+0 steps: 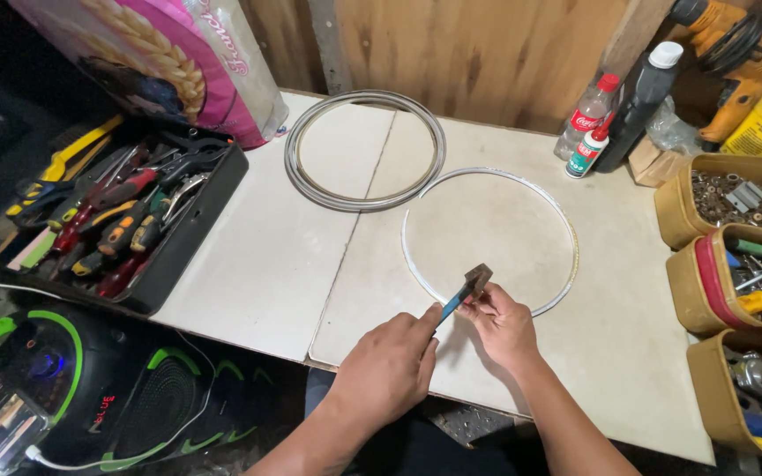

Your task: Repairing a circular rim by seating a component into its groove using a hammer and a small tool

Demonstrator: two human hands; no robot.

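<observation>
A thin silver ring (489,242) lies flat on the pale tabletop (257,256), right of the seam between its two boards, and its near edge runs under the person's hands. The right hand (504,328) rests on that near edge, its fingers pinched around the ring and something small that cannot be made out. The left hand (390,366) has its grip clenched on the blue handle of a small hammer (465,291), whose dark, rusty head sits tilted just above the right hand's fingertips and the ring's edge.

Behind the ring, and nearly touching it, lies a stack of grey hoops (365,150) across the seam. To the left, a black tray (196,234) holds pliers and screwdrivers with red, orange and yellow handles, and a pink and white sack (178,62) leans behind it. At the back right stand a small clear bottle with a red cap (588,115), a little white bottle (586,152) and a taller black bottle (637,101), with an orange power drill (734,62) beyond them. Along the right edge are three tan bins (676,207) filled with screws, bolts and odd tools. Below the tabletop's left corner sits a black and green speaker (37,388) with a white cable.
</observation>
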